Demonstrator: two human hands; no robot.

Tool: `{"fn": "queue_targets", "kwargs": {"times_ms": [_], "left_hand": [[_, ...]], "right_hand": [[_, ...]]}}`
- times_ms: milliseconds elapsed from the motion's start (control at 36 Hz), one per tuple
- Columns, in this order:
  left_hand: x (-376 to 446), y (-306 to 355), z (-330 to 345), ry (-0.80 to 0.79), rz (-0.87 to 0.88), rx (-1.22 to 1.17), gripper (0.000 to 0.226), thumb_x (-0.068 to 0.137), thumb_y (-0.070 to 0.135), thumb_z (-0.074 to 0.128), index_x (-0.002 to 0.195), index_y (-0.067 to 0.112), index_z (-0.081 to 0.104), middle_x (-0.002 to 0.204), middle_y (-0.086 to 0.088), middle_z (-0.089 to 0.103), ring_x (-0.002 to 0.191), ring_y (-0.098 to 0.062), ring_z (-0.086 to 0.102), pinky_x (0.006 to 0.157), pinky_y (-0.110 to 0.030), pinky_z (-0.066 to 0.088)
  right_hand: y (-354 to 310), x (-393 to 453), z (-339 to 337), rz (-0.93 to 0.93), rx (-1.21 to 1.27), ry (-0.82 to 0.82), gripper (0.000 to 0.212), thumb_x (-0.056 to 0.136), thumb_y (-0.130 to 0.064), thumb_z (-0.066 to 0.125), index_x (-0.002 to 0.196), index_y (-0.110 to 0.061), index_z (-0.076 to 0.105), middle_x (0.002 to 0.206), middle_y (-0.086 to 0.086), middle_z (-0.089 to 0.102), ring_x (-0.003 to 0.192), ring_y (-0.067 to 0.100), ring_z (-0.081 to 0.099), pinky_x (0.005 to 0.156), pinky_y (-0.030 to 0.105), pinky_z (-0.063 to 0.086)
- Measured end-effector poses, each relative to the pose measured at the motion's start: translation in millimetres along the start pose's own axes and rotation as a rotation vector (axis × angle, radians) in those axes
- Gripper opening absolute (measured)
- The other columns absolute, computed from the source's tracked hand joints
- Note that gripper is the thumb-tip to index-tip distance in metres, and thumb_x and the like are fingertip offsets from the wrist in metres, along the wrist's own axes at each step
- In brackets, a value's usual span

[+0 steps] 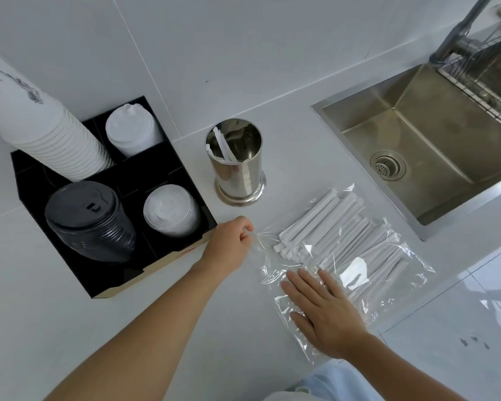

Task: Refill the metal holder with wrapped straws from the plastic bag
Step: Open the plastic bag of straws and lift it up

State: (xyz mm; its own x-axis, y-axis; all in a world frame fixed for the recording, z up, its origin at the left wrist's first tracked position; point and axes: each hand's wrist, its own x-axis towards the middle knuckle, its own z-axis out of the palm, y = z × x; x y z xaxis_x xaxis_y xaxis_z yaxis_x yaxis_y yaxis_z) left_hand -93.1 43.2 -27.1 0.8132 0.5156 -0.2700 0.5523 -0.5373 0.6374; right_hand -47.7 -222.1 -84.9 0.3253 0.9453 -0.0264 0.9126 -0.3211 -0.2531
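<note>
On plastic bag [356, 273] — seemingly both hands [324, 311]

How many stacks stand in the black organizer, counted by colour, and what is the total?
White stacks: 3: paper cups, lids at the back, lids at the front
Black stacks: 1: lids
Total: 4 stacks in the black organizer

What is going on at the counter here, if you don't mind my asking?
A person is opening a plastic bag of wrapped straws on the counter. The left hand pinches the bag's open edge while the right hand presses flat on it. The metal holder nearby holds only a few straws.
</note>
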Motion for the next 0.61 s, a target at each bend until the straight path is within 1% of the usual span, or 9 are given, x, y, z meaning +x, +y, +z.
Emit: {"fn": "queue_targets", "kwargs": {"times_ms": [83,139,167,222,278,389,500,556,611], "left_hand": [[-2.8,-3.5,-2.5,0.011,0.007,-0.03,0.01,0.086,0.012,0.064,0.095,0.015,0.065,0.074,0.004,0.065,0.069,-0.011,0.058,0.057,-0.008,0.039],[-4.9,-5.9,-4.0,0.023,0.004,-0.06,0.008,0.085,0.012,0.066,0.092,0.016,0.067,0.072,0.008,0.063,0.069,-0.011,0.06,0.056,-0.005,0.04],[-6.9,-7.3,-3.3,0.026,0.004,-0.075,0.007,0.084,0.013,0.067,0.09,0.016,0.068,0.07,0.011,0.062,0.068,-0.011,0.062,0.057,-0.006,0.042],[-9.5,-11.2,-2.0,0.039,0.016,-0.085,0.004,0.083,0.013,0.068,0.084,0.016,0.07,0.068,0.014,0.063,0.068,-0.011,0.064,0.063,-0.015,0.048],[-12.1,-16.0,-0.5,0.052,0.021,-0.109,0.007,0.082,0.011,0.069,0.079,0.017,0.071,0.067,0.012,0.065,0.067,-0.013,0.065,0.067,-0.02,0.05],[-15.2,-22.7,0.0,0.056,0.027,-0.151,0.014,0.082,0.009,0.068,0.075,0.02,0.068,0.072,0.004,0.069,0.07,-0.015,0.066,0.068,-0.021,0.051],[-17.0,-23.9,-0.3,0.054,0.005,-0.189,0.018,0.082,0.009,0.068,0.072,0.023,0.065,0.075,0.002,0.069,0.071,-0.013,0.066,0.067,-0.016,0.049],[-17.8,-23.5,-0.5,0.048,-0.003,-0.202,0.022,0.082,0.009,0.068,0.07,0.027,0.062,0.074,0.003,0.068,0.072,-0.014,0.066,0.067,-0.016,0.047],[-18.2,-21.6,-1.4,0.038,-0.013,-0.202,0.021,0.082,0.01,0.067,0.07,0.027,0.061,0.076,0.005,0.067,0.073,-0.013,0.065,0.067,-0.015,0.045]], "right_hand": [[-0.9,0.5,-1.0,-0.002,0.002,0.002,0.054,0.101,-0.044,0.032,0.15,-0.022,0.034,0.157,-0.001,0.033,0.145,0.021,0.029,0.114,0.051,0.023],[-0.8,2.0,-1.9,-0.003,0.0,0.008,0.054,0.101,-0.044,0.033,0.149,-0.022,0.035,0.156,-0.001,0.034,0.145,0.021,0.03,0.115,0.051,0.022],[0.0,1.9,-1.8,-0.007,-0.002,0.006,0.054,0.1,-0.044,0.033,0.149,-0.022,0.036,0.156,-0.002,0.034,0.145,0.021,0.029,0.115,0.05,0.021],[1.5,2.7,-1.8,-0.017,-0.004,0.001,0.054,0.1,-0.045,0.035,0.149,-0.023,0.036,0.156,-0.003,0.034,0.145,0.02,0.029,0.116,0.049,0.02],[2.7,3.5,-2.2,-0.028,-0.001,-0.002,0.054,0.099,-0.045,0.037,0.149,-0.023,0.037,0.156,-0.003,0.034,0.145,0.02,0.029,0.116,0.049,0.021],[3.0,5.5,-2.9,-0.04,0.004,0.009,0.054,0.098,-0.044,0.04,0.148,-0.023,0.039,0.155,-0.003,0.035,0.145,0.019,0.03,0.116,0.049,0.022],[3.5,5.3,-2.7,-0.038,0.004,0.002,0.055,0.098,-0.044,0.043,0.148,-0.023,0.038,0.155,-0.003,0.035,0.145,0.019,0.03,0.115,0.05,0.023],[2.5,5.3,-2.6,-0.034,0.003,0.0,0.053,0.099,-0.043,0.039,0.149,-0.023,0.038,0.156,-0.003,0.034,0.144,0.02,0.031,0.116,0.05,0.022],[-1.0,6.2,-2.8,-0.023,-0.005,0.004,0.052,0.101,-0.042,0.033,0.148,-0.021,0.039,0.155,-0.002,0.035,0.144,0.022,0.032,0.115,0.052,0.022]]}}
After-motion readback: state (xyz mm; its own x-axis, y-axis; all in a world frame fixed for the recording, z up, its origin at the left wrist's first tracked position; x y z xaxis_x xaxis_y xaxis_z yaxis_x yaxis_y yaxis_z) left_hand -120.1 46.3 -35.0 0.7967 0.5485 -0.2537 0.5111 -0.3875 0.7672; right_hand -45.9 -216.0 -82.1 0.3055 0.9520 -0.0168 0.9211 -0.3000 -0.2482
